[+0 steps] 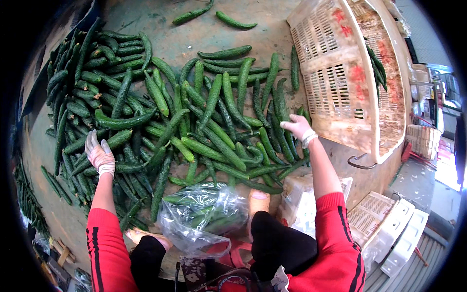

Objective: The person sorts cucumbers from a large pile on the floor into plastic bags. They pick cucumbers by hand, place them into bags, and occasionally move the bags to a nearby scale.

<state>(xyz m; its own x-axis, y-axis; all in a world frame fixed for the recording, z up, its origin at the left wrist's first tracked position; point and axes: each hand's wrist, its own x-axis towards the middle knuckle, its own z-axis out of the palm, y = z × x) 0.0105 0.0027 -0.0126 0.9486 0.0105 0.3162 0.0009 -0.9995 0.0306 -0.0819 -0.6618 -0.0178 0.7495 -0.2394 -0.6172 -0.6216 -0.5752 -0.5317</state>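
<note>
A large heap of dark green cucumbers (211, 104) spreads across the floor in front of me. My left hand (99, 153), in a thin whitish glove, rests over the left part of the heap with its fingers stretched out, holding nothing. On the right side my gloved right hand (299, 130) reaches to the lower end of a long cucumber (280, 100); its thumb and fingers look apart, beside or touching that cucumber. Between my feet lies a clear plastic bag (194, 241) with several cucumbers inside.
A big pale plastic crate (335, 104) with red marks is tipped on its side at the right, a few cucumbers in it. White boxes (294, 199) stand near my right knee. More crates (372, 216) lie farther right. Two loose cucumbers (236, 21) lie at the far side.
</note>
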